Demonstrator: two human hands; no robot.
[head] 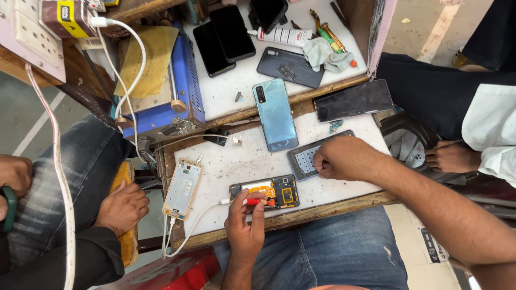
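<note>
The left hand (246,223) grips a red-handled tool (257,202) on an opened phone (264,191), while the right hand (344,158), seemingly pinching something, rests on a tray (303,159).

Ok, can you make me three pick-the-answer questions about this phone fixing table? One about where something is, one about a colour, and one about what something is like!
1. Where is the light blue phone?
A. Lying across the gap between the two white boards
B. On someone's lap
C. On the floor

2. What colour is the screwdriver handle in the left hand?
A. Green
B. Red
C. White

3. What is the phone under that screwdriver like?
A. Wrapped up
B. Closed
C. Opened, insides showing

Answers: 1 A, it bridges both boards. 2 B, red shows between the fingers. 3 C, its parts are bare. The right hand rests on a grey tray.
</note>
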